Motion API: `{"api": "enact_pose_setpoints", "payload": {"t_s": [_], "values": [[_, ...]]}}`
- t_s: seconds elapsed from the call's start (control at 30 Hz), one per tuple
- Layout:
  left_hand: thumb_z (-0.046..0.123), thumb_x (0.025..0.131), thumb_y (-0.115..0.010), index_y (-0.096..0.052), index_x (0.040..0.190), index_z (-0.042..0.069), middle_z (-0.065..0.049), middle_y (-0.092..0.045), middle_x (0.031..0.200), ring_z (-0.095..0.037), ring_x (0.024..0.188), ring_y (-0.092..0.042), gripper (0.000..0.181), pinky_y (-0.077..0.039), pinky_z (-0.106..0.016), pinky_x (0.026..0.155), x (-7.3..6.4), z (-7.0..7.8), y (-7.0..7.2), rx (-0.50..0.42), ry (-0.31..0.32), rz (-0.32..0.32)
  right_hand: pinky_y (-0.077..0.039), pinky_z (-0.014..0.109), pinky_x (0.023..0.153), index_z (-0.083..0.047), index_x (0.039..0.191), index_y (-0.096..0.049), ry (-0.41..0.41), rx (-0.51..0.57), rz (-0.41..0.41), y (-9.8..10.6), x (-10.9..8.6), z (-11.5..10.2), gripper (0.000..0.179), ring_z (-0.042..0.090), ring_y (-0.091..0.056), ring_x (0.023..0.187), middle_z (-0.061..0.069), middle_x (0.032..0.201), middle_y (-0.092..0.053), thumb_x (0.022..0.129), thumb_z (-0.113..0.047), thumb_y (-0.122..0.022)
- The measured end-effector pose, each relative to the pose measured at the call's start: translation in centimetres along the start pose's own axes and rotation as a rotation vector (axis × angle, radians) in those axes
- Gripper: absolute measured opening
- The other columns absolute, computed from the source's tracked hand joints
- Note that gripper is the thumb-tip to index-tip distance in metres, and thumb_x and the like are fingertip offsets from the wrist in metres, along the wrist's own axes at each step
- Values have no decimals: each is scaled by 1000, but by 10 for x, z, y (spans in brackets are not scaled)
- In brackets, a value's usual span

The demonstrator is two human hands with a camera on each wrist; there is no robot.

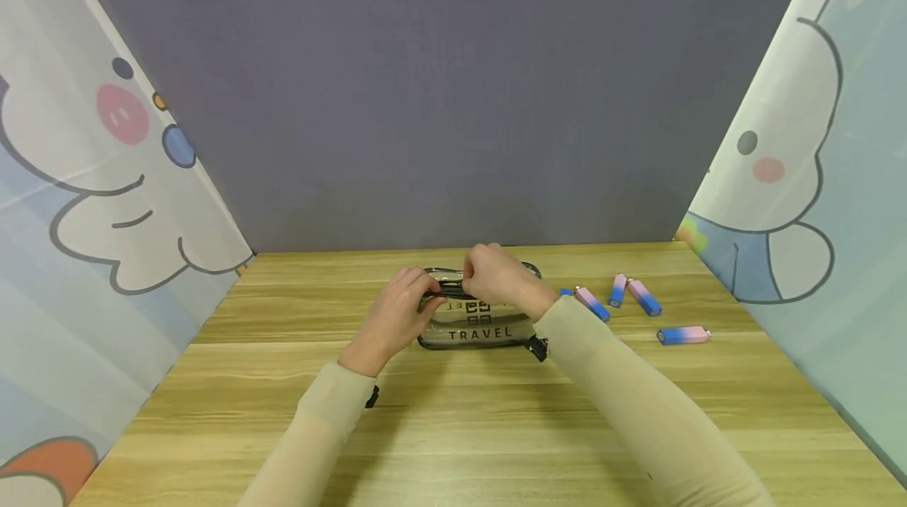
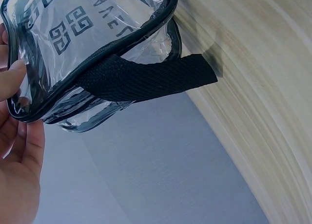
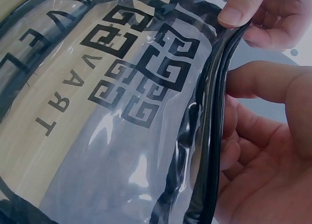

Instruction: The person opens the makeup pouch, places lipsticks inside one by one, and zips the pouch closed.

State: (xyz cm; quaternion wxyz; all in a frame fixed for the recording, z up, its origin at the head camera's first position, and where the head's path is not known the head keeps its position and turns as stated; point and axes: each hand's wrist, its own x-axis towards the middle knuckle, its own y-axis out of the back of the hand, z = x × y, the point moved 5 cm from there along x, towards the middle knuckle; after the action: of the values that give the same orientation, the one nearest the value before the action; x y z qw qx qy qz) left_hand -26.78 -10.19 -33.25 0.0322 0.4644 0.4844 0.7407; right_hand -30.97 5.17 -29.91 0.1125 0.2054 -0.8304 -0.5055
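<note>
A clear plastic zip bag (image 1: 473,338) with black piping and TRAVEL lettering lies on the wooden table between both hands. My left hand (image 1: 402,310) pinches the left part of its top edge, thumb on the near side. To the right along that edge, my right hand (image 1: 496,275) grips the dark zip strip with curled fingers. Seen in the right wrist view, the right fingers (image 3: 263,80) press the zip edge (image 3: 219,102) close beside the left thumb (image 3: 231,14). A black woven strap (image 2: 151,80) sticks out from the bag's end in the left wrist view.
Several small pink-and-blue sticks with metal tips lie right of the bag, one stick (image 1: 683,335) apart from the others. Behind the table (image 1: 453,428) rises a grey panel (image 1: 453,98), with cartoon-printed sheets (image 1: 779,137) along the sides.
</note>
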Motion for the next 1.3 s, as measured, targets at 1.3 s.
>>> {"api": "enact_pose_setpoints", "payload": {"t_s": [1.3], "values": [[7, 85, -83, -67, 92, 8, -2, -64, 90, -19, 81, -55, 17, -50, -33, 70, 0, 1, 1, -1, -6, 6, -41, 29, 56, -10, 80, -70, 13, -18, 20, 7, -5, 8, 18, 11, -45, 49, 2, 68, -63, 95, -5, -61]]}}
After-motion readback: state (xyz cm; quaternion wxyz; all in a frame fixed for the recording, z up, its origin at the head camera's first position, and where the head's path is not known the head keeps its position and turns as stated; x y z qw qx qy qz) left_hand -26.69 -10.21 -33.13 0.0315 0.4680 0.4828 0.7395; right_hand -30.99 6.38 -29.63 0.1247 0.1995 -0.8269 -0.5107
